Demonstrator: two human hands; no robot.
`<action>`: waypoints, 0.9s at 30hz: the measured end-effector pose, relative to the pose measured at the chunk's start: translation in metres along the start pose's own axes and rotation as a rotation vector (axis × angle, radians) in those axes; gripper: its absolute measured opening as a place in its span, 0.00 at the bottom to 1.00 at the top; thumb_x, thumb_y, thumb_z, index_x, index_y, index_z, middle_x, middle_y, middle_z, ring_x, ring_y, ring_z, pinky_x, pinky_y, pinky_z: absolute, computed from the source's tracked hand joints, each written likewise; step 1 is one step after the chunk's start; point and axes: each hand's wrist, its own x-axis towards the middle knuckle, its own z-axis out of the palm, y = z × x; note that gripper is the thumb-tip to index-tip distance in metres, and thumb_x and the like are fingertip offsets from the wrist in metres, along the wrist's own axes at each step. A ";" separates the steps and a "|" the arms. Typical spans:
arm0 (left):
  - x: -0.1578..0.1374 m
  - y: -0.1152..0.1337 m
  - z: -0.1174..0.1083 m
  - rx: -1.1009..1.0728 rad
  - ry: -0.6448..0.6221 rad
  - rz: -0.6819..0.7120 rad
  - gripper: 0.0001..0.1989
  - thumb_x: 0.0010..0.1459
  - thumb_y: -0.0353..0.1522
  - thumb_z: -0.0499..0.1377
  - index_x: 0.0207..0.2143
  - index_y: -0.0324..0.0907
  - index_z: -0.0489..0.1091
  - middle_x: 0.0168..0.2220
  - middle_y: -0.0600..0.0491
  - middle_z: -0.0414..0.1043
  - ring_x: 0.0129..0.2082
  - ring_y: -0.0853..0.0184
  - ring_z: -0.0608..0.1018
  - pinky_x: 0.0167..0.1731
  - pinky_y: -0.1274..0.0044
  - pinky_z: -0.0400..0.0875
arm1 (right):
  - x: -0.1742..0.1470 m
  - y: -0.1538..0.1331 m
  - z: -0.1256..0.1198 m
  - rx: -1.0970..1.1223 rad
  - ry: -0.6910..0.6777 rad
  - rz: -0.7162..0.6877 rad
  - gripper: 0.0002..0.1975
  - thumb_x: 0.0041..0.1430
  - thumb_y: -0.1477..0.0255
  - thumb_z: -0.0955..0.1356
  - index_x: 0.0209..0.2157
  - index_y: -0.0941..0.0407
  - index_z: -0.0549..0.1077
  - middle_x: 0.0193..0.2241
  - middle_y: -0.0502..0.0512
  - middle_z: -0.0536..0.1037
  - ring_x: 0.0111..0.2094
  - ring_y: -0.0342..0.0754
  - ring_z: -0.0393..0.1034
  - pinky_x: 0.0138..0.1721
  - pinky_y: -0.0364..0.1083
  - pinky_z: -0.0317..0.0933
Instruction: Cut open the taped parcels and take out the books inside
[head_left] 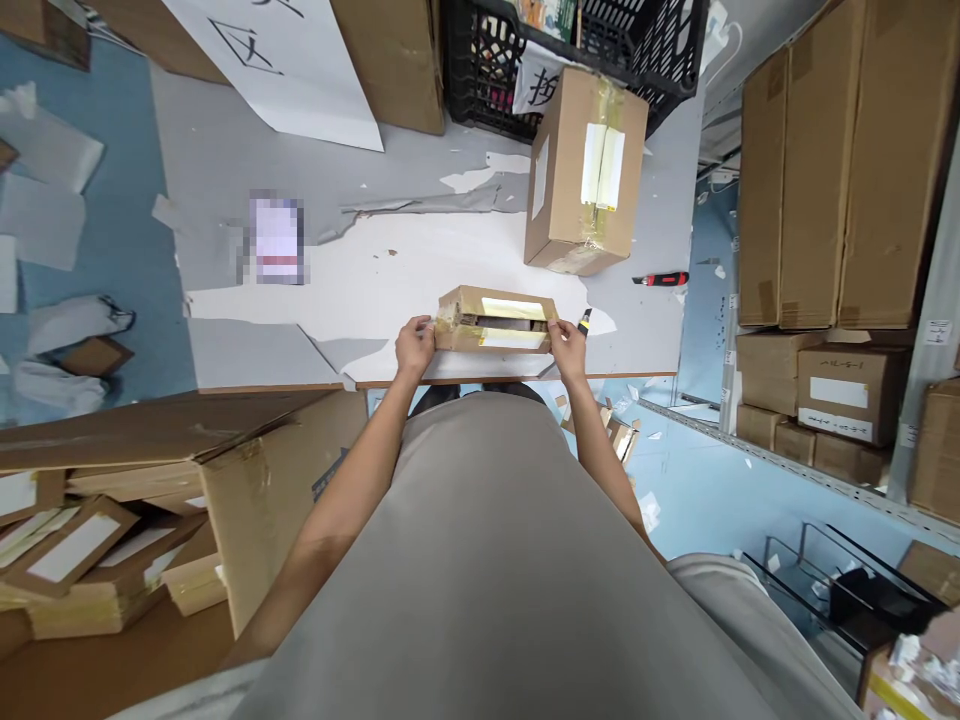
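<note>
A small cardboard box [495, 345] lies near the front edge of the table, its top seam slit open between two strips of white label. A dark gap runs along the seam; what is inside cannot be made out. My left hand [415, 348] grips the box's left end. At the opposite end, my right hand [568, 350] has its fingers closed on the corner. A yellow and black cutter [585, 321] pokes out beside the right hand's fingers; whether that hand holds it is unclear. Behind stands a taller taped cardboard box [559, 190] with white labels.
A red and black utility knife [661, 280] lies at the table's right. Black plastic crates [487, 75] and a white sheet with writing [300, 70] are at the back. A large carton [262, 480] of smaller boxes stands front left. Shelves of cartons [817, 180] line the right.
</note>
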 end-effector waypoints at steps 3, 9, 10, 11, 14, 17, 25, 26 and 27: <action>-0.008 0.001 -0.020 -0.002 0.066 0.109 0.19 0.66 0.47 0.60 0.46 0.42 0.77 0.53 0.40 0.82 0.55 0.54 0.82 0.63 0.60 0.76 | -0.008 -0.006 0.016 0.166 -0.064 0.077 0.24 0.73 0.53 0.66 0.57 0.56 0.79 0.55 0.61 0.85 0.51 0.51 0.82 0.45 0.48 0.81; -0.048 0.015 -0.041 -0.130 -0.055 0.150 0.33 0.62 0.62 0.63 0.49 0.43 0.77 0.51 0.46 0.81 0.48 0.59 0.82 0.44 0.68 0.86 | -0.014 -0.011 0.029 0.156 -0.118 -0.022 0.30 0.76 0.48 0.64 0.65 0.54 0.77 0.60 0.64 0.83 0.53 0.55 0.85 0.50 0.52 0.82; -0.054 0.018 -0.041 -0.134 -0.063 0.158 0.32 0.63 0.62 0.63 0.47 0.43 0.76 0.52 0.46 0.81 0.49 0.59 0.82 0.44 0.67 0.87 | -0.014 -0.012 0.027 0.128 -0.131 -0.046 0.31 0.77 0.48 0.63 0.68 0.53 0.76 0.61 0.64 0.82 0.53 0.55 0.85 0.51 0.53 0.82; -0.058 0.020 -0.042 -0.130 -0.073 0.175 0.30 0.64 0.61 0.61 0.44 0.43 0.76 0.53 0.45 0.80 0.51 0.58 0.82 0.46 0.65 0.87 | -0.014 -0.013 0.024 0.091 -0.148 -0.075 0.32 0.78 0.48 0.62 0.71 0.51 0.73 0.61 0.63 0.82 0.52 0.55 0.85 0.52 0.53 0.81; -0.064 0.022 -0.046 -0.005 -0.106 0.286 0.27 0.70 0.57 0.58 0.33 0.43 0.73 0.54 0.41 0.79 0.60 0.52 0.80 0.59 0.60 0.83 | -0.016 -0.021 0.012 -0.066 -0.214 -0.179 0.33 0.80 0.53 0.62 0.79 0.46 0.64 0.63 0.61 0.80 0.51 0.54 0.85 0.58 0.55 0.78; -0.065 0.018 -0.053 0.225 -0.194 0.417 0.16 0.67 0.46 0.65 0.46 0.44 0.79 0.59 0.40 0.76 0.67 0.47 0.77 0.67 0.55 0.76 | -0.017 -0.039 0.007 -0.297 -0.286 -0.251 0.38 0.80 0.56 0.64 0.84 0.47 0.51 0.63 0.63 0.77 0.51 0.55 0.84 0.61 0.55 0.75; -0.081 0.043 -0.023 0.766 -0.262 0.659 0.35 0.63 0.27 0.64 0.72 0.47 0.71 0.85 0.38 0.38 0.85 0.32 0.40 0.77 0.35 0.45 | -0.025 -0.095 0.050 -0.777 -0.174 -0.178 0.48 0.77 0.62 0.67 0.85 0.54 0.38 0.65 0.76 0.71 0.51 0.64 0.83 0.52 0.57 0.77; -0.082 0.050 -0.016 0.791 -0.249 0.677 0.30 0.65 0.27 0.62 0.70 0.45 0.73 0.85 0.38 0.42 0.85 0.33 0.41 0.77 0.36 0.45 | -0.025 -0.097 0.051 -0.764 -0.164 -0.177 0.47 0.76 0.64 0.66 0.85 0.56 0.38 0.65 0.76 0.71 0.51 0.65 0.83 0.52 0.58 0.78; -0.082 0.055 -0.011 0.808 -0.244 0.690 0.27 0.68 0.28 0.60 0.68 0.44 0.75 0.83 0.36 0.47 0.84 0.35 0.45 0.77 0.37 0.46 | -0.025 -0.096 0.051 -0.745 -0.161 -0.177 0.47 0.75 0.66 0.66 0.85 0.58 0.40 0.65 0.77 0.72 0.51 0.65 0.83 0.52 0.59 0.78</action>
